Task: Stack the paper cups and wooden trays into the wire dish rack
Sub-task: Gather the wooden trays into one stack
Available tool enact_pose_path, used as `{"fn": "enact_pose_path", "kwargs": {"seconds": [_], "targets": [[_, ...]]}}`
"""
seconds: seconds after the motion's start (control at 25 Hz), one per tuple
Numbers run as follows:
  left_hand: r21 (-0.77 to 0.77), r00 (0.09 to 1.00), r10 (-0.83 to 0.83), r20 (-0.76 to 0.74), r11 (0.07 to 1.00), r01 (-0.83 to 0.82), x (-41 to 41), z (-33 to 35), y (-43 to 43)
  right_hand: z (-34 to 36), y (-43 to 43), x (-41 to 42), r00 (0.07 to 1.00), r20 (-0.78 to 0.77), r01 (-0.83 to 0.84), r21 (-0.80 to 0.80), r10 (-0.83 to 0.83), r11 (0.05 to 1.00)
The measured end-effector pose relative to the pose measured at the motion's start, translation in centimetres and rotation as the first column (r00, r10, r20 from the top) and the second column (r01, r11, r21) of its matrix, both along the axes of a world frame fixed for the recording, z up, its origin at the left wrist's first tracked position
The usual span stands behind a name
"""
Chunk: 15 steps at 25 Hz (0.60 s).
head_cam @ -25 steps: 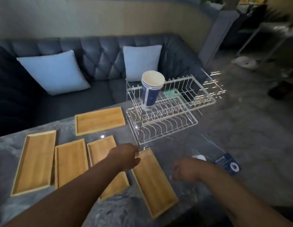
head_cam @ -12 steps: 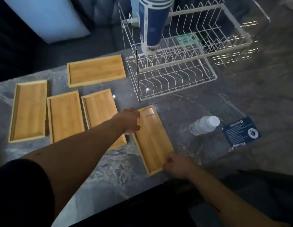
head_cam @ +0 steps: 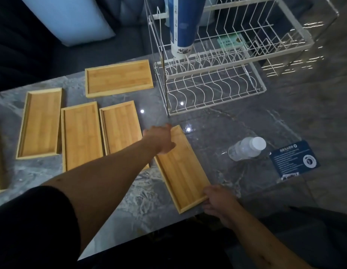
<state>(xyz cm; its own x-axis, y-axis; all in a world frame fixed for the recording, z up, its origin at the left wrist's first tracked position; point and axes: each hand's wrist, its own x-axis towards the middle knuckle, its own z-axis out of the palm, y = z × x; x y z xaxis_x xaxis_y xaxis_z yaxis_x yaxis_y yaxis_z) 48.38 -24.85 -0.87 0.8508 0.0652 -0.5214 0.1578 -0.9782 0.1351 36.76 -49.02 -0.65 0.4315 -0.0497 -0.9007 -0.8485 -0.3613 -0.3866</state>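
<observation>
Both hands [head_cam: 161, 139] on tray [head_cam: 183, 169] ends

Both hands [head_cam: 162, 139] on tray [head_cam: 183, 169] (nearest)

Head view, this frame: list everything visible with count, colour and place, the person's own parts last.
Wooden trays: five fully visible, light brown, flat on the table; a sixth possible at the left edge.
Wire dish rack: one, white, two tiers, far side of the table.
Paper cup stack: one, blue and white, upright in the rack's upper tier.
Plastic bottle: one, clear with white cap, lying right of the nearest tray.
Card: one, dark blue, right of the bottle.
Table: grey marble.
Pillow: one, pale, on the dark sofa.
Left hand: on the nearest tray's far end.
Right hand: grips its near corner.
</observation>
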Motion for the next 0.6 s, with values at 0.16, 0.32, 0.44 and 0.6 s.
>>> {"fn": "enact_pose_path", "kwargs": {"seconds": [0.16, 0.32, 0.44, 0.6], "targets": [[-0.09, 0.997, 0.073, 0.025, 0.993, -0.07, 0.0, 0.5, 0.5, 0.3, 0.4, -0.4, 0.997, 0.007, 0.072, 0.076, -0.073, 0.994], [-0.342, 0.961, 0.26, 0.089, 0.915, -0.216, -0.8, 2.3, 2.1, 0.8, 0.8, -0.4, 0.995, 0.086, 0.055, 0.043, -0.059, 0.998], [-0.46, 0.868, 0.486, 0.098, 0.796, -0.393, -4.6, 3.8, 4.7, 1.2, 1.7, 0.6, 0.979, 0.185, -0.079, -0.069, 0.09, 0.994], [-0.543, 0.548, 0.836, -0.006, 0.458, -0.704, -13.9, 3.9, 8.5, 1.7, 4.8, 2.1, 0.866, 0.288, -0.312, -0.328, 0.409, 0.892]]}}
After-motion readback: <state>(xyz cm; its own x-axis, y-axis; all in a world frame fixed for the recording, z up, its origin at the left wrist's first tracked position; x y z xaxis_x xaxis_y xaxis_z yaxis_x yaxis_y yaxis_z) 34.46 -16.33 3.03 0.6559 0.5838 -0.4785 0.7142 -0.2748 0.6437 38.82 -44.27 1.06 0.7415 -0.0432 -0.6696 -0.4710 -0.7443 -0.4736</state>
